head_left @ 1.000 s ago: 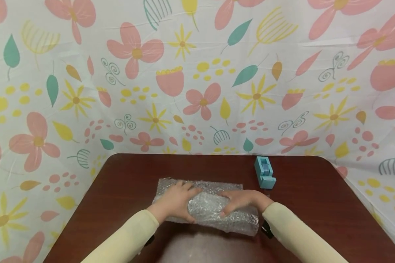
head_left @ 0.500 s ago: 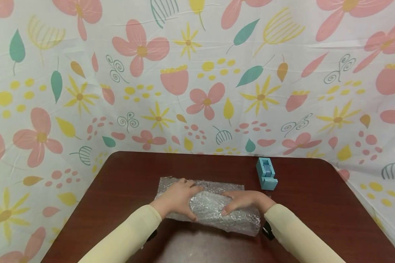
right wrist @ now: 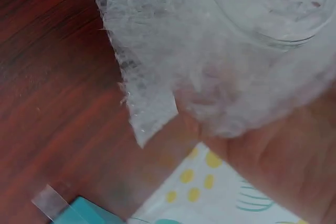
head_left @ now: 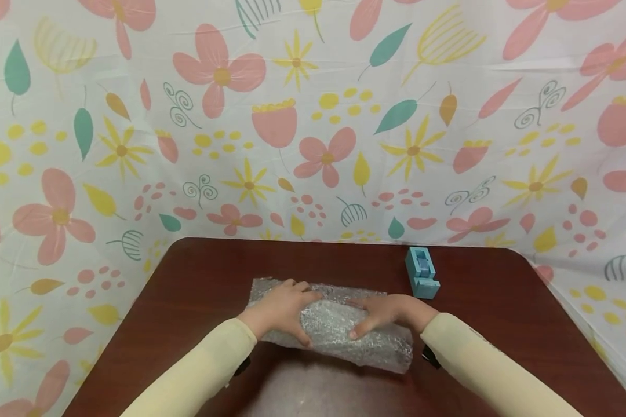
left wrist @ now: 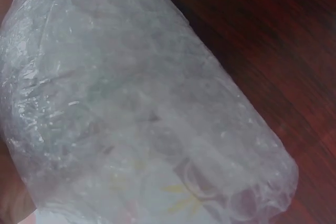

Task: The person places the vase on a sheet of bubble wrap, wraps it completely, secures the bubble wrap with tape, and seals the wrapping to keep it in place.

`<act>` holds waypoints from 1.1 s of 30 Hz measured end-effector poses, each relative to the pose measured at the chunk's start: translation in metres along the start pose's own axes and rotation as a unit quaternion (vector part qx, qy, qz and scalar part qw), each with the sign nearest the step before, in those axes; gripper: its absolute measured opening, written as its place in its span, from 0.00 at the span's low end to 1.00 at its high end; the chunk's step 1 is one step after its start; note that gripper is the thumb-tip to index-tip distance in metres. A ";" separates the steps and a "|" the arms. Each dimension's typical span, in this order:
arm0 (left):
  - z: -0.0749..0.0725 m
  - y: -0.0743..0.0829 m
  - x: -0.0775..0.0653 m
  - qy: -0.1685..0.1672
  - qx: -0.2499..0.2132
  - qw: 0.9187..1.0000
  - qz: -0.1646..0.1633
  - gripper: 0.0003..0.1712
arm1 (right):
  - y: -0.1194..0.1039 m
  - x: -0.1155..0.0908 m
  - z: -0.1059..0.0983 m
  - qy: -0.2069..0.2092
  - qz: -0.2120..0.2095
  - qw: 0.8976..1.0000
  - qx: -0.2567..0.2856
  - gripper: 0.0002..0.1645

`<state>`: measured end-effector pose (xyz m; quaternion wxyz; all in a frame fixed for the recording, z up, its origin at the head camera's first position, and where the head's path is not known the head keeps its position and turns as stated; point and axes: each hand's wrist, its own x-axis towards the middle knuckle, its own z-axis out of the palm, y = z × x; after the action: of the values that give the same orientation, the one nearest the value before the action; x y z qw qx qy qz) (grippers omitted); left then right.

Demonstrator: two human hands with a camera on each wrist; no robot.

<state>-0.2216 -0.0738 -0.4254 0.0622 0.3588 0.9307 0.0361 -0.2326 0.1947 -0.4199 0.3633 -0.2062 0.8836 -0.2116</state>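
A roll of clear bubble wrap (head_left: 336,336) lies across the table in the head view. My left hand (head_left: 283,311) grips its left part, thumb on the near side and fingers over the top. Toward the right end, my right hand (head_left: 388,313) holds the roll with thumb and fingers spread around it. The rounded wrap (left wrist: 131,87) fills most of the left wrist view, with slivers of the hand at the left edge. In the right wrist view, a round clear glass rim (right wrist: 286,42) shows at the end of the wrap, beside my right hand (right wrist: 278,150).
A light blue tape dispenser (head_left: 421,272) stands at the back right of the dark red-brown table (head_left: 214,263). In the right wrist view a strip of clear tape (right wrist: 50,203) sticks out from it. A flowered cloth (head_left: 313,116) hangs behind the table.
Both hands stay on the wrapped roll with little visible movement. The right wrist has shifted slightly up and right. The head view has tilted a little.
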 end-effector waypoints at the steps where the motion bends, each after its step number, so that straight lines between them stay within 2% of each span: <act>1: -0.001 0.000 0.002 -0.005 -0.003 1.000 -0.002 0.57 | -0.002 -0.003 0.001 0.023 0.005 1.000 -0.010 0.62; 3: -0.003 0.000 0.005 -0.015 -0.010 1.000 -0.004 0.57 | -0.005 -0.011 0.005 0.084 0.015 0.996 -0.028 0.62; 6: -0.004 0.000 0.011 -0.032 -0.020 0.999 -0.010 0.57 | -0.011 -0.022 0.016 0.179 0.005 0.981 -0.068 0.57; 9: -0.005 0.000 0.015 -0.048 -0.026 0.998 -0.021 0.57 | -0.019 -0.031 0.033 0.264 -0.014 0.959 -0.105 0.54; 12: -0.006 -0.002 0.020 -0.067 -0.034 0.997 -0.029 0.57 | -0.024 -0.034 0.053 0.328 -0.033 0.932 -0.150 0.59; 15: -0.008 -0.005 0.025 -0.087 -0.054 0.994 -0.041 0.56 | -0.028 -0.030 0.070 0.363 -0.039 0.909 -0.200 0.66; 20: -0.015 -0.008 0.030 -0.107 -0.088 0.988 -0.063 0.55 | -0.029 -0.014 0.083 0.371 -0.028 0.885 -0.279 0.74; 24: -0.016 -0.009 0.031 -0.114 -0.114 0.984 -0.071 0.55 | -0.029 -0.007 0.084 0.383 -0.019 0.866 -0.321 0.74; 26: -0.016 -0.010 0.032 -0.120 -0.130 0.981 -0.077 0.55 | -0.029 -0.005 0.083 0.387 -0.025 0.864 -0.321 0.71; 28: -0.016 -0.011 0.032 -0.125 -0.146 0.978 -0.085 0.56 | -0.028 -0.003 0.080 0.386 -0.032 0.868 -0.311 0.66; 33: -0.018 -0.013 0.033 -0.137 -0.190 0.966 -0.107 0.56 | -0.026 -0.001 0.072 0.370 -0.049 0.888 -0.267 0.57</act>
<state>-0.2574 -0.0618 -0.4124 0.2592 0.2399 0.9225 0.1559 -0.1738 0.1580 -0.4524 -0.0701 -0.2455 0.9658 -0.0460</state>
